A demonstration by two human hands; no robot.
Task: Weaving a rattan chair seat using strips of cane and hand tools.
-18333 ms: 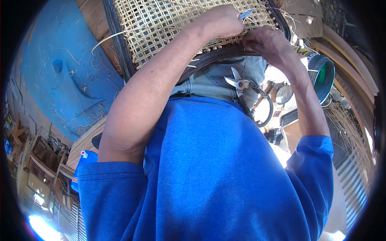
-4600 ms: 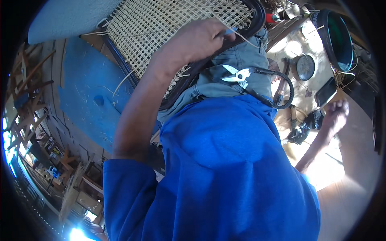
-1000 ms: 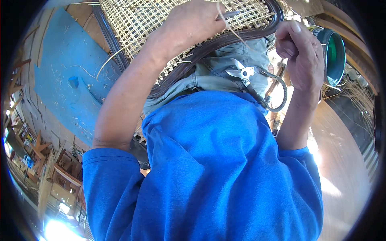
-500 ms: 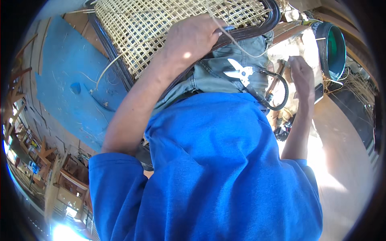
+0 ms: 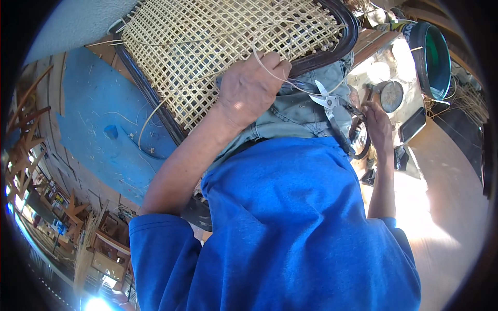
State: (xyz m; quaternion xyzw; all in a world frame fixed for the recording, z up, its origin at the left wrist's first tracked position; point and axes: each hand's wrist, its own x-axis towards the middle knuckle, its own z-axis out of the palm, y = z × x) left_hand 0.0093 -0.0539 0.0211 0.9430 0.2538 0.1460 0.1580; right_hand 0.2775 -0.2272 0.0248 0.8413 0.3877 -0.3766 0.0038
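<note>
My left hand is closed on a slim grey-blue tool, mostly hidden, at the lower edge of a woven cane panel in a dark curved frame, which rests on my lap. A pale loose strand loops across its fingers. My right hand has its fingers curled beside the black braided handle of pruning shears; what they grip is unclear. The shears lie open-bladed on my grey-green trousers.
A blue sheet with scraps lies at left, wooden furniture parts behind it. At right are a dark green bucket, a round stone-like disc, a black rectangular object, a light board and loose cane.
My left hand has moved down along the cane panel. My right hand, earlier raised near the bucket, has moved down and inward beside the shears' handle.
</note>
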